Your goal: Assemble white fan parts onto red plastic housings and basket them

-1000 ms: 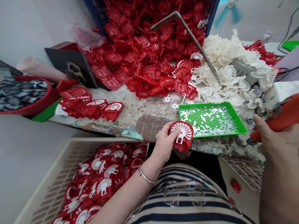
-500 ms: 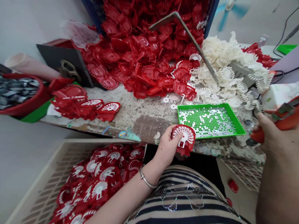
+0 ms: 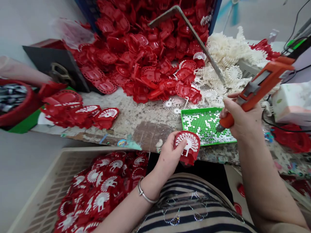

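My left hand (image 3: 170, 150) grips a red plastic part (image 3: 191, 158) in front of the bench edge. On it lies a white fan-shaped piece (image 3: 190, 141), with my thumb pressed near its middle. My right hand (image 3: 245, 118) is wrapped round an orange power screwdriver (image 3: 261, 84), which slants down to the left. The screwdriver's tip is over the green tray (image 3: 184, 124); whether it touches the contents I cannot tell. Small silvery ring-like pieces (image 3: 206, 137) lie scattered on the tray's perforated floor.
A heap of red parts (image 3: 153, 74) fills the back of the bench under a bent metal bar (image 3: 199, 40). White fan pieces (image 3: 234, 72) are piled at right. Several red parts (image 3: 107, 116) lie left. Below, a crate (image 3: 46, 194) holds red parts with white pieces.
My right hand has brought the screwdriver leftward from the right side to over the green tray. The left hand keeps its hold on the red part, and the view has shifted slightly.
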`<state>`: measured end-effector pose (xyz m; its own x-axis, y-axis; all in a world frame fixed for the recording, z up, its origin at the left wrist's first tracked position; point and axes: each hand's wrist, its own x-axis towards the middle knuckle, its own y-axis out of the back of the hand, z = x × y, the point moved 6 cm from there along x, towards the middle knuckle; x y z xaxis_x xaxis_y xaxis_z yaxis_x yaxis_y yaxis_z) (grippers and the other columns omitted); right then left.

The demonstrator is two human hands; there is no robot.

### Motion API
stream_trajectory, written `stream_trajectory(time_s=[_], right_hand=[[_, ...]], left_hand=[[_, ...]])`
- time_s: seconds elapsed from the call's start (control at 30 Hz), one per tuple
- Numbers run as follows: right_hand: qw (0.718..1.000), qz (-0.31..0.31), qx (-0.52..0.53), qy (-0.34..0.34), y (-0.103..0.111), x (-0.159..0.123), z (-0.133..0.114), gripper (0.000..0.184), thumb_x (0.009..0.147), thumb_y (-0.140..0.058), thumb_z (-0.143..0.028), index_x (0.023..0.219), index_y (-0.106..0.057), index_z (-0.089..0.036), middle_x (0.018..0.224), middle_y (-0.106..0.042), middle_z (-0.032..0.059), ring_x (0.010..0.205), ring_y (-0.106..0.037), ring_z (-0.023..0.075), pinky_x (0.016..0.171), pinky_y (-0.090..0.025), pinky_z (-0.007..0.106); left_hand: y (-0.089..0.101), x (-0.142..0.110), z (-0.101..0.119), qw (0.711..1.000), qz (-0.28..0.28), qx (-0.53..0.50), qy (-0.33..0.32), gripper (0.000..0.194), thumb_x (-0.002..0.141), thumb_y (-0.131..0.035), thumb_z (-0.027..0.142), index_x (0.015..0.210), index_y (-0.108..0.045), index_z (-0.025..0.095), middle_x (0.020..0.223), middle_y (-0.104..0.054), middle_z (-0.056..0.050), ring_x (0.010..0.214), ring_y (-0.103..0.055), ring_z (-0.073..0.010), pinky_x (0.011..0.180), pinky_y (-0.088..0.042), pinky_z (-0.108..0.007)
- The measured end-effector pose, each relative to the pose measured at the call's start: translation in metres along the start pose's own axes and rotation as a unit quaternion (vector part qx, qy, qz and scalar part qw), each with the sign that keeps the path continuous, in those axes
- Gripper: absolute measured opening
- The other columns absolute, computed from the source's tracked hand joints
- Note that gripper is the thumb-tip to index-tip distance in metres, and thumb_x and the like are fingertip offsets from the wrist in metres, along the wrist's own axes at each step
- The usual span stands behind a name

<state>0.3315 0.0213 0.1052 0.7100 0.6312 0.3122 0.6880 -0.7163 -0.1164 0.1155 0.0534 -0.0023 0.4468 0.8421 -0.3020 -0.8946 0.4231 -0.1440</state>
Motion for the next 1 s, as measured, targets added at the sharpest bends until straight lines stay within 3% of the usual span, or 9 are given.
stream_trajectory(time_s=[0.37, 1.0], right_hand=[[0.999, -0.01, -0.034, -0.007, -0.006, -0.001, 0.023, 0.019, 0.07, -0.077, -0.031, 0.079, -0.062, -0.025, 0.05, -0.051, -0.0079, 0.041, -0.048, 0.0121, 0.043, -0.042, 0.029], [0.999, 0.0, -0.029, 0.016, -0.006, 0.0, 0.02, 0.02, 0.072, -0.076, -0.028, 0.081, -0.06, -0.021, 0.05, -0.05, -0.0077, 0.04, -0.049, 0.0115, 0.041, -0.043, 0.028]], left_hand=[[0.001, -0.001, 0.004, 0.999, -0.003, 0.039, 0.009, 0.034, 0.08, -0.064, 0.032, 0.111, -0.057, 0.019, 0.101, -0.068, -0.007, 0.088, -0.063, -0.0196, 0.084, -0.05, -0.034], [0.002, -0.002, 0.01, 0.997, 0.003, 0.078, -0.024, 0.034, 0.082, -0.062, 0.028, 0.115, -0.055, 0.021, 0.103, -0.067, -0.005, 0.09, -0.062, -0.0189, 0.085, -0.049, -0.033]])
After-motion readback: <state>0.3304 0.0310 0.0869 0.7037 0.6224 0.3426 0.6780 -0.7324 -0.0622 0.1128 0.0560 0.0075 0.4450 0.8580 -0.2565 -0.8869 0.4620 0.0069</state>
